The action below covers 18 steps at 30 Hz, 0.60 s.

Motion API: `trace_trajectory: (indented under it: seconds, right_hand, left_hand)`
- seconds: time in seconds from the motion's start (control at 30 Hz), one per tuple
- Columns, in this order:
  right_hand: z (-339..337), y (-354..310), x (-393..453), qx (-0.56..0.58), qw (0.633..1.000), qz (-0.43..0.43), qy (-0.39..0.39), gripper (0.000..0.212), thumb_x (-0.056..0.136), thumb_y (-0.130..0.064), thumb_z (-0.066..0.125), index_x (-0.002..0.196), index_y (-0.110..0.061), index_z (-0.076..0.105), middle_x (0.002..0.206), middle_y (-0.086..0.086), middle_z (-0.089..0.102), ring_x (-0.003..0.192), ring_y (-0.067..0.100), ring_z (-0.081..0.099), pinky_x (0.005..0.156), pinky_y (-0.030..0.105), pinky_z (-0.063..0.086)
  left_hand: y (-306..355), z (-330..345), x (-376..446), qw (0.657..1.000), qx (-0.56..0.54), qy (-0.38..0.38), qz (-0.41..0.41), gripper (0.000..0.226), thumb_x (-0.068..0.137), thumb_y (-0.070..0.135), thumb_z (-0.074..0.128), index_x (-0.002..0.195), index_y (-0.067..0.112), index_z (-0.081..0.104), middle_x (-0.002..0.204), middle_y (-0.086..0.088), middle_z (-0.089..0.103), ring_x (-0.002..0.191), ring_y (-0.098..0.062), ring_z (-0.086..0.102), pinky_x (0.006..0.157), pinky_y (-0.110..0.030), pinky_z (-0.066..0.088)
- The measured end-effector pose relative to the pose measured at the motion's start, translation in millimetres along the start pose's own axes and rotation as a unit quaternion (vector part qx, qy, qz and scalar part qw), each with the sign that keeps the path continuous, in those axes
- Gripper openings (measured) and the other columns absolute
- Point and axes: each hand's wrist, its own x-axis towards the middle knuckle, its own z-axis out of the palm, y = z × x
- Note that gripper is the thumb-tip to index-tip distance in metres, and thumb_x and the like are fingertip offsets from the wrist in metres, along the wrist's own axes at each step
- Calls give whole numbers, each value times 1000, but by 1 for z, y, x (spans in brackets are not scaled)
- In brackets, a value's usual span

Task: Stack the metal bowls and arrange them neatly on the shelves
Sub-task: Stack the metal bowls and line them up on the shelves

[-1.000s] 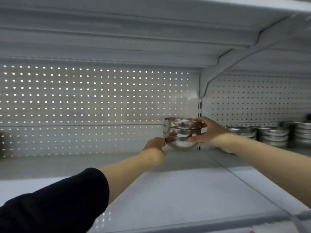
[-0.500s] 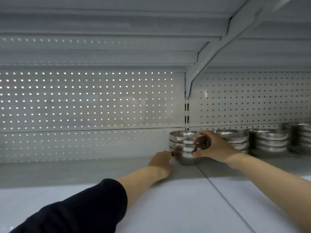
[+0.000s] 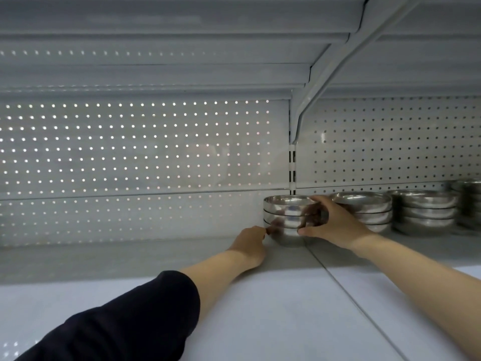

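Note:
A stack of three shiny metal bowls (image 3: 287, 217) stands at the back of the white shelf (image 3: 260, 308), against the perforated back panel. My right hand (image 3: 335, 224) grips the stack's right side, fingers on the top rim and thumb low on the bottom bowl. My left hand (image 3: 251, 242) touches the lowest bowl's left side with its fingertips; its fingers are hidden from view. To the right stand further stacks of metal bowls (image 3: 364, 209), (image 3: 424, 212), (image 3: 468, 201) in a row along the back.
A shelf underside with a slanted white bracket (image 3: 325, 82) hangs low overhead. A seam between two shelf boards (image 3: 346, 290) runs forward from the stack. The perforated panel (image 3: 130, 152) closes the back.
The stack has been carried right and back, then set down on the shelf beside the row of other stacks. Both hands have stayed on it.

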Motion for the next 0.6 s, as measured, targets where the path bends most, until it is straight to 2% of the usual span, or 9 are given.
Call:
trace_trajectory:
  seconds: [0.13,0.23,0.3,0.4,0.6]
  right_hand:
    - [-1,-6,-4,-27,1000,-10,5,85,65,-32,84,137,-25,38,101,-28,53,87,-12,48,68,6,35]
    - [-6,-20,-9,-133,989,-21,61,82,66,-49,78,135,-25,41,124,-7,54,105,12,53,82,23,39]
    - [-8,-36,-13,-195,978,-27,77,75,68,-58,72,131,-27,43,129,-4,50,106,16,51,82,28,40]
    - [1,-72,-19,-239,968,-57,53,62,73,-61,66,123,-31,48,124,-8,51,95,10,48,76,27,38]
    - [86,-175,-26,-229,966,-118,-4,47,75,-57,66,114,-35,50,108,-17,44,96,9,50,75,26,38]
  left_hand:
    - [-3,-7,-3,1000,25,-10,16,49,91,-1,31,139,12,38,145,-7,38,134,-23,36,107,-25,29]
    - [-18,-23,-12,996,86,-8,24,55,90,-3,32,142,14,35,148,-8,34,137,-24,33,110,-27,27]
    - [-39,-39,-22,992,126,-4,20,54,88,-5,34,138,13,41,144,-9,40,132,-27,40,106,-30,34]
    - [-82,-70,-45,987,159,-3,-11,56,86,-4,39,137,17,42,142,-7,42,129,-26,43,103,-29,38]
    - [-180,-136,-103,980,179,12,-89,53,87,3,44,137,21,42,143,-3,42,129,-22,43,104,-26,37]
